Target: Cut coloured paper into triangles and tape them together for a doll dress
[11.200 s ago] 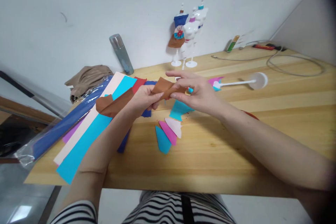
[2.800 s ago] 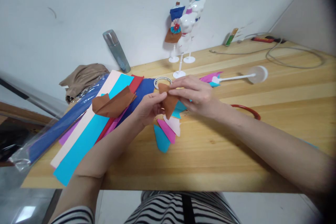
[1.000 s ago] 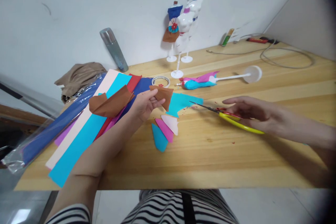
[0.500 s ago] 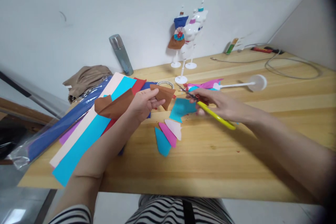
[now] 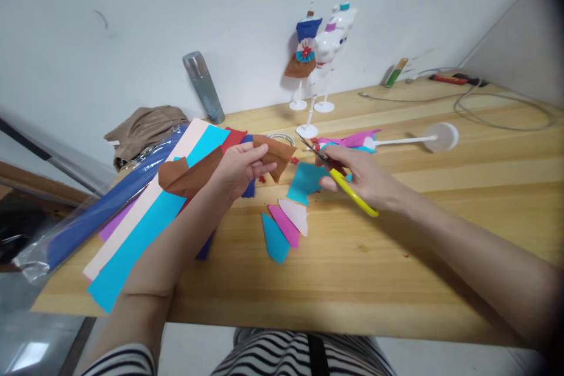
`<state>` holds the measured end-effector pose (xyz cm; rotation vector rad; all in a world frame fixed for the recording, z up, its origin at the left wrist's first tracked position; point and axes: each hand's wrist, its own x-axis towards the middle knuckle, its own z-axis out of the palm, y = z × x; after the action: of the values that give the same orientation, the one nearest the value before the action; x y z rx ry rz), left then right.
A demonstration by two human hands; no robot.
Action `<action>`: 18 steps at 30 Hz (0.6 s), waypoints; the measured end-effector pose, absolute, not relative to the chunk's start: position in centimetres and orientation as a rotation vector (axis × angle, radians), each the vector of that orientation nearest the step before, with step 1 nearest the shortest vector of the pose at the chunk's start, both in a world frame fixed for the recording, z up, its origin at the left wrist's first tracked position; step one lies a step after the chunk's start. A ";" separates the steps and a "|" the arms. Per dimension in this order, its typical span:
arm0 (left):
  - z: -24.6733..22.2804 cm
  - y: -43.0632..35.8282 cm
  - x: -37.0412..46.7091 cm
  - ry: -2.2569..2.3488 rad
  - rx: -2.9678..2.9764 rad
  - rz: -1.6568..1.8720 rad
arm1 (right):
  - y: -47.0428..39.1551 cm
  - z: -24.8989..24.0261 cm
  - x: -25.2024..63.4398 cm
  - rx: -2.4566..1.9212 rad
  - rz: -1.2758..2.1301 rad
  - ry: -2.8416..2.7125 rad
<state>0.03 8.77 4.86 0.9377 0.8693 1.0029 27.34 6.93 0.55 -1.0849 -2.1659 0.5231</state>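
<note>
My left hand (image 5: pixel 244 167) pinches a piece of brown felt (image 5: pixel 194 173) between thumb and fingers; one end sticks out to the right of my fingertips and the longer part hangs back to the left. My right hand (image 5: pixel 359 173) grips a pair of scissors (image 5: pixel 352 191) with yellow handles. Their blades point up and left, apart from the brown felt. Below the hands lie cut felt pieces: a teal one (image 5: pixel 304 183), a pale pink one (image 5: pixel 294 215), a magenta one (image 5: pixel 285 226) and a blue one (image 5: pixel 276 239).
At left lie long felt strips (image 5: pixel 132 241) and a plastic-wrapped blue roll (image 5: pixel 101 211). Small dress-form stands (image 5: pixel 326 47) rise at the back. One dressed form (image 5: pixel 352 138) lies on its side. A flask (image 5: pixel 204 88), tape roll (image 5: pixel 282 138) and cable (image 5: pixel 462 100) are on the table.
My right hand and the scissors have shifted slightly left, nearer the brown felt. The left hand keeps its hold. The whole view has tilted a little.
</note>
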 end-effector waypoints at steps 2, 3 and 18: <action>5.0 8.8 0.1 0.865 0.952 0.976 | 6.7 0.3 27.5 -1.029 0.494 -2.147; 5.1 8.8 0.1 0.870 0.958 0.960 | 6.5 0.4 27.5 -1.001 0.505 -2.161; 6.0 8.2 0.8 0.892 0.897 0.958 | 6.1 1.0 27.3 -1.082 0.409 -2.310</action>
<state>0.78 8.23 5.95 0.8975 0.8917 0.9581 27.30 6.09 1.00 -1.0815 -2.3102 0.4089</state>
